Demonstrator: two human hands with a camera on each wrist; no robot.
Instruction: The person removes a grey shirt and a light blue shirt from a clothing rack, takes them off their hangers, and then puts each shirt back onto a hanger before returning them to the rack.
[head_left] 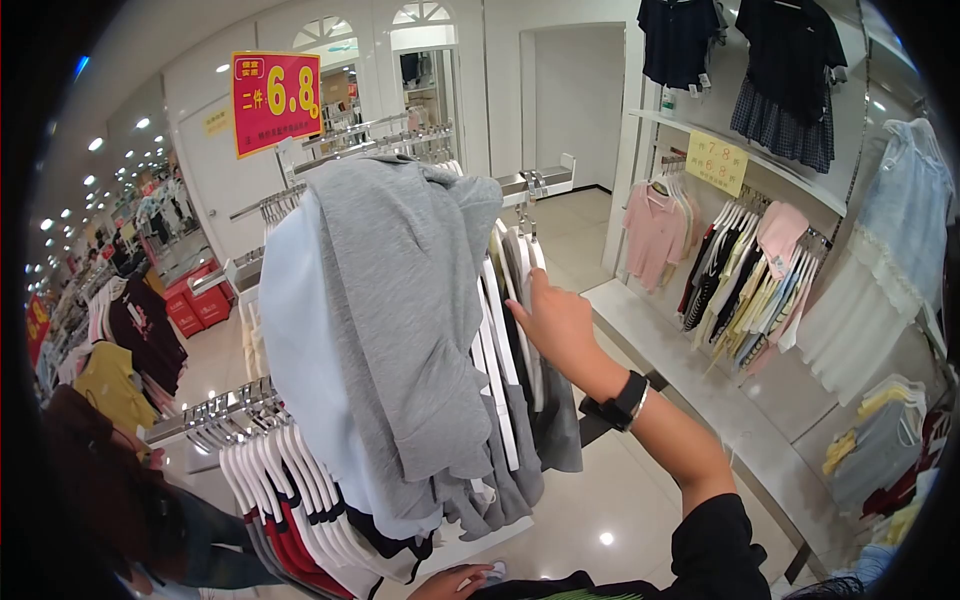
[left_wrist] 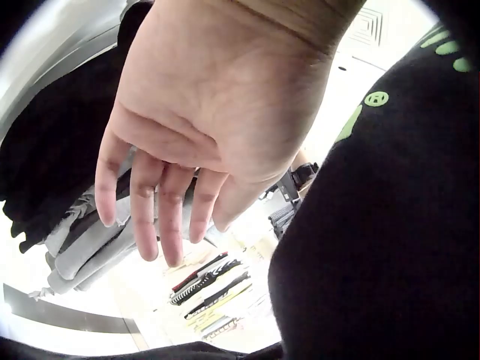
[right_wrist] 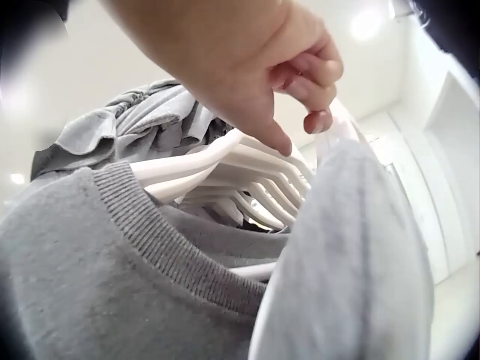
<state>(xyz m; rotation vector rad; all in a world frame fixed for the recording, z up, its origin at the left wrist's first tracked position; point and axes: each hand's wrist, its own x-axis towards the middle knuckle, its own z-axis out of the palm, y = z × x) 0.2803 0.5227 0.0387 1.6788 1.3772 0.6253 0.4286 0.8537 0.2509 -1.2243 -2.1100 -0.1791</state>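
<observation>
So the right hand (head_left: 562,322) has its fingers curled in at the top of a white hanger (right_wrist: 342,126) carrying a pale grey garment (right_wrist: 345,255), with a ribbed-neck grey top (right_wrist: 127,277) hanging right beside it. That hanger's over at the right end of the metal rack (head_left: 515,190), next to a big grey garment (head_left: 400,260) draped over a light blue one (head_left: 308,360). The left hand (left_wrist: 214,97) is just hanging loose near the dark shirt (left_wrist: 375,225), fingers pretty relaxed, holding nothing.
</observation>
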